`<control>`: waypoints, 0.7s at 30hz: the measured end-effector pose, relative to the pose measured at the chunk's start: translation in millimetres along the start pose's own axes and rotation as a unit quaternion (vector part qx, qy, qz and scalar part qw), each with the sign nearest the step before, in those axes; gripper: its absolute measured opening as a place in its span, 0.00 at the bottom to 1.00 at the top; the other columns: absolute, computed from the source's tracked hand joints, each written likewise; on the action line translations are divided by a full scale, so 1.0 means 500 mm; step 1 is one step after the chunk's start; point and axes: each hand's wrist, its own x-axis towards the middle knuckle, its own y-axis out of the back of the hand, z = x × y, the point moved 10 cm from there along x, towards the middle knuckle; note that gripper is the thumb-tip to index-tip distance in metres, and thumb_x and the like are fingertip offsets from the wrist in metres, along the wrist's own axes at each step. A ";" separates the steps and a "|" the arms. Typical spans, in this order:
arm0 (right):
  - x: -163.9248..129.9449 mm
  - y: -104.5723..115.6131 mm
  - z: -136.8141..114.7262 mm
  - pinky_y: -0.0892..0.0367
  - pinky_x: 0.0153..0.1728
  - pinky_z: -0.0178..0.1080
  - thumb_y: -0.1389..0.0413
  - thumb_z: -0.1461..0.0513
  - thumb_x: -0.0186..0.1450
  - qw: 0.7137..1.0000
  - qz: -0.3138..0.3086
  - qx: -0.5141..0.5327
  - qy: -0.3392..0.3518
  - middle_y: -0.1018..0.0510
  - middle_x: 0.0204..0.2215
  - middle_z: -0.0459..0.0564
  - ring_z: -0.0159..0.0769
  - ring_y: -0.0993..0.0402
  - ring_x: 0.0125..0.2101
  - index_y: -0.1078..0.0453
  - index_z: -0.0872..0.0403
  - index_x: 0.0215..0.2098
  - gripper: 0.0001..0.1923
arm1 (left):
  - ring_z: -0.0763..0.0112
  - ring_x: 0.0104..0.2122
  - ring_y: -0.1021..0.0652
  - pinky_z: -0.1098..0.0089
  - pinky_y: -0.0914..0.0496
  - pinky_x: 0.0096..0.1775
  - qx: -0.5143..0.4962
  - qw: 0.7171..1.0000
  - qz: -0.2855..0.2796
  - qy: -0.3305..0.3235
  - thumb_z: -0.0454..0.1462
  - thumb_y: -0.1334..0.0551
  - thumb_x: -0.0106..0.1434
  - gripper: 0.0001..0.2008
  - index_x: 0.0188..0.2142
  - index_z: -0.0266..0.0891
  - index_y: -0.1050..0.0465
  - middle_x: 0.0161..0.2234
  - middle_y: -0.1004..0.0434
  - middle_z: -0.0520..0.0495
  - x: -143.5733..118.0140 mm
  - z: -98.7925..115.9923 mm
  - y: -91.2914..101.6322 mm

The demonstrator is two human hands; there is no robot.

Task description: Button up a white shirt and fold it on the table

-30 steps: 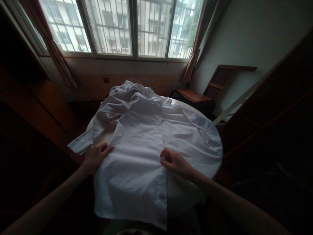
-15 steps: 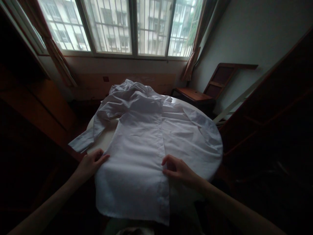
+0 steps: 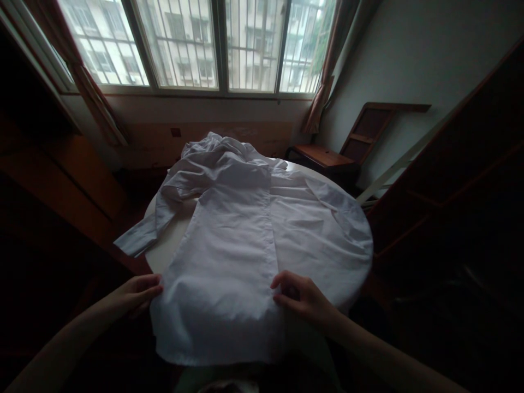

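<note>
A white long-sleeved shirt (image 3: 229,234) is spread over a round white table (image 3: 170,243), its far end bunched into a heap and its near hem hanging past the front edge. One sleeve juts out at the left over the table's rim. My left hand (image 3: 141,292) pinches the shirt's left side edge low down, thumb and fingers pressed together. Across from it, my right hand (image 3: 297,292) grips the buttoned front strip between thumb and forefinger. The cloth sags slightly between both hands.
Behind the table a brown wooden chair (image 3: 327,155) stands by the right wall. A barred window (image 3: 184,49) with tied curtains (image 3: 88,82) fills the far wall. Dark wooden furniture (image 3: 446,180) flanks the right side, and a brown cabinet (image 3: 77,174) the left.
My left hand has slid down and left along the shirt's side edge. My right hand has moved slightly toward me, and the lower part of the shirt has shifted left.
</note>
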 end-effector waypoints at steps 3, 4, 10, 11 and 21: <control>-0.002 0.011 -0.002 0.46 0.23 0.30 0.48 0.63 0.55 1.000 0.021 0.016 0.013 0.34 0.20 0.43 0.26 0.42 0.21 0.35 0.56 0.29 0.04 | 0.82 0.15 0.42 0.79 0.47 0.15 -0.014 1.000 0.020 -0.010 0.54 0.37 0.41 0.22 0.23 0.37 0.34 0.16 0.39 0.54 0.004 -0.002 0.009; -0.003 0.013 -0.004 0.45 0.23 0.30 0.48 0.64 0.54 0.999 0.027 0.013 0.020 0.34 0.21 0.44 0.26 0.42 0.21 0.36 0.56 0.27 0.03 | 0.81 0.16 0.40 0.79 0.46 0.16 -0.016 0.999 0.036 -0.017 0.53 0.36 0.41 0.22 0.21 0.36 0.34 0.16 0.38 0.53 0.005 0.001 0.015; -0.017 0.001 -0.011 0.44 0.25 0.31 0.46 0.60 0.56 0.992 0.037 -0.111 0.055 0.35 0.21 0.43 0.28 0.41 0.22 0.34 0.55 0.36 0.10 | 0.72 0.22 0.32 0.75 0.36 0.22 0.022 0.999 0.032 -0.025 0.52 0.36 0.43 0.20 0.23 0.36 0.27 0.22 0.30 0.48 -0.006 0.012 0.007; -0.020 0.001 -0.013 0.43 0.26 0.32 0.44 0.59 0.56 0.988 0.042 -0.131 0.065 0.34 0.22 0.44 0.28 0.40 0.23 0.33 0.55 0.37 0.12 | 0.71 0.23 0.31 0.75 0.35 0.23 0.035 0.999 0.010 -0.022 0.52 0.36 0.44 0.20 0.24 0.37 0.26 0.23 0.28 0.48 -0.009 0.006 -0.001; -0.029 -0.005 -0.024 0.41 0.26 0.32 0.47 0.62 0.57 0.987 0.026 -0.119 0.105 0.33 0.22 0.45 0.28 0.38 0.22 0.32 0.56 0.32 0.06 | 0.62 0.32 0.25 0.69 0.30 0.35 0.062 0.996 -0.031 -0.055 0.48 0.36 0.47 0.14 0.28 0.41 0.24 0.29 0.24 0.47 -0.019 -0.029 -0.027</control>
